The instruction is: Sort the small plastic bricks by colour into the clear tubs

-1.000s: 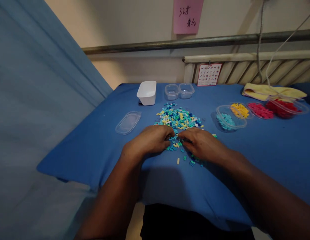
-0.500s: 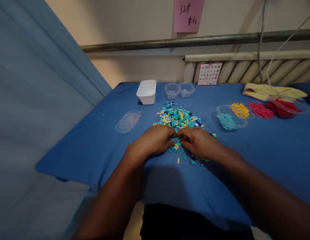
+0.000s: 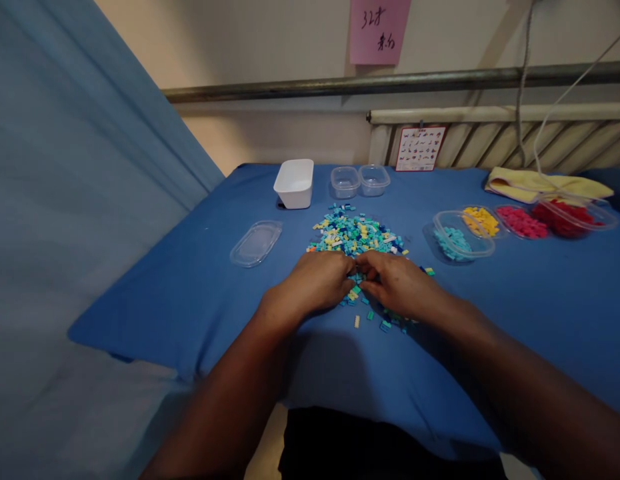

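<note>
A loose pile of small building bricks point(image 3: 357, 233) in blue, teal, green, yellow and white lies on the blue-covered table. My left hand point(image 3: 324, 277) rests over the near left part of the pile, its fingers curled in; whatever is in them is hidden. Facing it, my right hand point(image 3: 395, 280) is at the near right part, thumb and fingers bent among the bricks. Its fingertips almost meet those of the left. What the right fingers pinch, if anything, is too small to make out. A pale yellow brick point(image 3: 357, 321) and several others lie just nearer me.
A white tub point(image 3: 295, 193) and two clear containers point(image 3: 345, 183) stand at the back. To the left lies a clear lid point(image 3: 257, 244). On the right, clear containers hold light-blue bricks point(image 3: 454, 244), yellow point(image 3: 483, 221), pink point(image 3: 522, 221) and red pieces point(image 3: 565, 219), near a yellow cloth point(image 3: 545, 184).
My left hand has shifted slightly to the right, closer over the bricks. The right hand stays nearly in place, its fingers moving a little.
</note>
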`<state>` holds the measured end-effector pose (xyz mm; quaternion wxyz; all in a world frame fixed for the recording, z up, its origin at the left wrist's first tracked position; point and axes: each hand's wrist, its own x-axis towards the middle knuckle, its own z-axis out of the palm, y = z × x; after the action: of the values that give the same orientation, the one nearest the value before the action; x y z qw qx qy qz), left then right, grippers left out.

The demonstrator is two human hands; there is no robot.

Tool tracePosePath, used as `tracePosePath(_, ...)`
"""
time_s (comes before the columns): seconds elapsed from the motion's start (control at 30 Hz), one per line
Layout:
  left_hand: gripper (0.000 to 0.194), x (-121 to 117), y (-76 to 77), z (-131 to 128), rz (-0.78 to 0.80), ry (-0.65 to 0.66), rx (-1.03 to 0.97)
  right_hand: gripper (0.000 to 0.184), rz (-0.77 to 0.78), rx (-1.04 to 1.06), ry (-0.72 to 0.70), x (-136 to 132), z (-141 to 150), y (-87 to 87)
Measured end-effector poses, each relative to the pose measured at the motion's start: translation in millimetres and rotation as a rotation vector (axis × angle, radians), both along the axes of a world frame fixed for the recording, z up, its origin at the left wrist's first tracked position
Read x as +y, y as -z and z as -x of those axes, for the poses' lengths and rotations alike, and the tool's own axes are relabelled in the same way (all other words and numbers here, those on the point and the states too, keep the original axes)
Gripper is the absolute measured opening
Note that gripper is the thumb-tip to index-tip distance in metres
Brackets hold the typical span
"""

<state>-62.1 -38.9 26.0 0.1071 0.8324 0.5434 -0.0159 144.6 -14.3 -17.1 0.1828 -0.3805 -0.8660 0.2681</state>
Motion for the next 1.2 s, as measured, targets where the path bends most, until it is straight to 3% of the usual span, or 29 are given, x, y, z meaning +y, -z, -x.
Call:
tracePosePath(0.27,0.017,0,0.9,-2,-0.014,0.002,0.035,0.041,0.005,-0.004,0.008,-6,10,-3.9)
tracePosePath(0.43,0.014,1,0.5,-4,-0.048,-0.009,0.0,0.045,0.052,0.198,0.085,0,7,15.4)
tracePosePath(0.57,0.014,6,5.9,-4,-0.109,-0.024,-0.205,0.041,0.314,0.591,0.222,11,6,28.4)
tracePosePath(0.73,0.013,16,22.8,-7,-0.179,-0.017,-0.55,0.041,0.725,0.956,0.33,15,8,22.1)
tracePosePath(0.87,0.022,18,31.8,-12,-0.3,0.063,-0.66,0.036,0.915,1.107,0.294,12,5,13.0)
tracePosePath(1.07,0.034,14,31.6,-19,-0.399,0.237,-0.709,0.01,1.158,1.28,0.333,7,6,2.5)
tracePosePath(1.2,0.03,15,28.1,-19,-0.438,0.214,-0.774,0.016,1.246,1.264,0.345,5,5,-2.8)
